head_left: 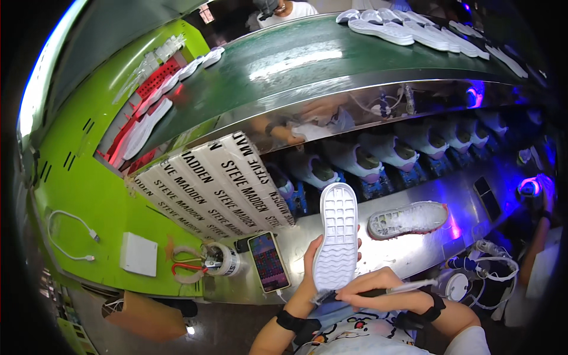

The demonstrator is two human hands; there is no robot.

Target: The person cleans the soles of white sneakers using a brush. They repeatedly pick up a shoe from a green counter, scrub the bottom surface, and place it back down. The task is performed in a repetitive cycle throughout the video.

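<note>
My left hand (309,269) grips a white shoe sole (337,228) from its left edge, holding it upright with the grooved tread facing me. My right hand (378,290) holds a thin pen-like tool (397,289), its tip touching the heel end of the sole. Both wrists wear black bands. To the right, a second, translucent sole (408,218) lies flat on the metal work shelf (384,251).
A phone (268,260) with a lit screen lies left of my hands, beside a tape roll (223,259) and red-handled scissors (188,269). A printed sheet (216,186) leans behind. White shoes (361,160) ride a lower line; soles (384,29) lie on the green belt (284,65). A person's hand (541,189) is at far right.
</note>
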